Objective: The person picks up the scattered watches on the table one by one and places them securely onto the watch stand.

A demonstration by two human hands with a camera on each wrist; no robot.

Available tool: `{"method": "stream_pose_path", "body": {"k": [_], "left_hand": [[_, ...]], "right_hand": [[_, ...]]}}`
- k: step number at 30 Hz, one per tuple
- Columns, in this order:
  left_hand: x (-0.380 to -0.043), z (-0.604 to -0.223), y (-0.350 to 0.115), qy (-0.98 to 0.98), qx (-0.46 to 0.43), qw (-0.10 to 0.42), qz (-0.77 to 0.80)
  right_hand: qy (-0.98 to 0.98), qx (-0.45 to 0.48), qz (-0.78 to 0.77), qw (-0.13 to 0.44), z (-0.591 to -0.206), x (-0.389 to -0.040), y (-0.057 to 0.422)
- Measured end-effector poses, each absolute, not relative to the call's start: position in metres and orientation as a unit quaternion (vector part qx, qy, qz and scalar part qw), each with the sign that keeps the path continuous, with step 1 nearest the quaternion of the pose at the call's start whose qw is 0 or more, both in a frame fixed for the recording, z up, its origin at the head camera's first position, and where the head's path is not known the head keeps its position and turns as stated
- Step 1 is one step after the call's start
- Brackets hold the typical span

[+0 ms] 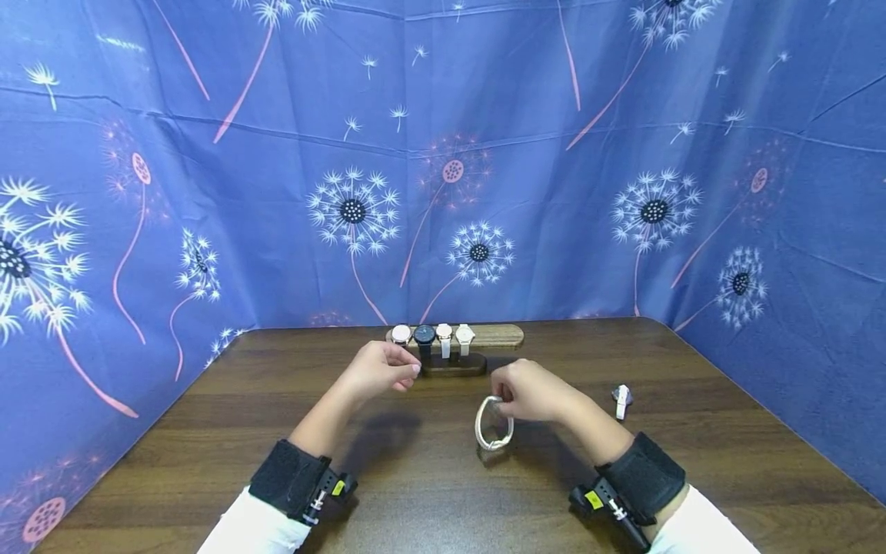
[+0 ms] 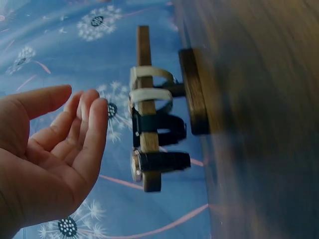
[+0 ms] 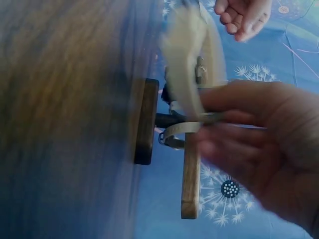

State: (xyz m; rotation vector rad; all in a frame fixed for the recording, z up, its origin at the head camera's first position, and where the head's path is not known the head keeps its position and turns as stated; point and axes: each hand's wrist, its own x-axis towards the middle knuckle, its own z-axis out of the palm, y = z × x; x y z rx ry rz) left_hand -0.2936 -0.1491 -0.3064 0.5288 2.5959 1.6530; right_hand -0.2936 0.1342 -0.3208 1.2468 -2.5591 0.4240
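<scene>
**Pale strap loop (image 1: 481, 428) in the right hand (image 1: 531, 389), before a watch stand (image 1: 454, 368) bearing four watches**

Head view. Above the dark wood-grained table (image 1: 208, 438), in front of and slightly right of the stand: the pale strap loop, closed into a ring, pinched at its upper part between thumb and curled fingers of the right hand; portion beneath the fingertips hidden. Near the stand's left end: the left hand (image 1: 377, 368), fingers softly bent, with nothing in grasp. On the wooden bar (image 1: 504, 335), from left to right: a pink-dialled watch (image 1: 401, 333), a black watch (image 1: 424, 334), a white-strapped watch (image 1: 445, 346) and a cream-strapped watch (image 1: 464, 336). Well apart, at right on the table: a loose watch (image 1: 622, 400) with a white strap. Behind: a blue cloth (image 1: 547, 231) printed with dandelions.

Left wrist view. Palm of the left hand in sight, fingers relaxed and extended, thumb separate, apart from the stand. Around the bar: two pale straps and two dark ones.

Right wrist view. Pale strap loop blurred, with a metal buckle discernible; gripped between thumb and fingers in front of the bar. In the upper right corner: fingers of the left hand, loosely bent.
</scene>
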Motion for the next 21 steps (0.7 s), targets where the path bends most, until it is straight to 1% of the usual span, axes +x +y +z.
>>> {"method": "stream_pose_path", "body": {"k": [4, 6, 7, 9, 12, 14, 18, 21], "left_hand": [[-0.288, -0.303, -0.143, 0.808, 0.227, 0.05, 0.541], [-0.283, -0.301, -0.138, 0.796, 0.246, 0.067, 0.549], [-0.281, -0.3, -0.135, 0.789, 0.254, 0.074, 0.554], [-0.275, -0.297, -0.129, 0.777, 0.265, 0.085, 0.565], [-0.269, -0.295, -0.121, 0.757, 0.274, 0.097, 0.585], [-0.266, -0.295, -0.116, 0.748, 0.281, 0.099, 0.593], [-0.263, -0.298, -0.109, 0.741, 0.292, 0.089, 0.598], [-0.262, -0.299, -0.107, 0.743, 0.29, 0.068, 0.599]], "right_hand": [[-0.819, 0.445, 0.186, 0.31, -0.32, -0.296, 0.126], [-0.779, 0.452, 0.192, 0.389, -0.32, -0.296, 0.122], [-0.76, 0.455, 0.193, 0.423, -0.319, -0.296, 0.121], [-0.728, 0.46, 0.193, 0.47, -0.318, -0.294, 0.118], [-0.695, 0.471, 0.189, 0.509, -0.317, -0.291, 0.114], [-0.681, 0.48, 0.186, 0.52, -0.316, -0.289, 0.111], [-0.663, 0.496, 0.179, 0.532, -0.315, -0.285, 0.107], [-0.662, 0.5, 0.183, 0.528, -0.314, -0.282, 0.105]]}}
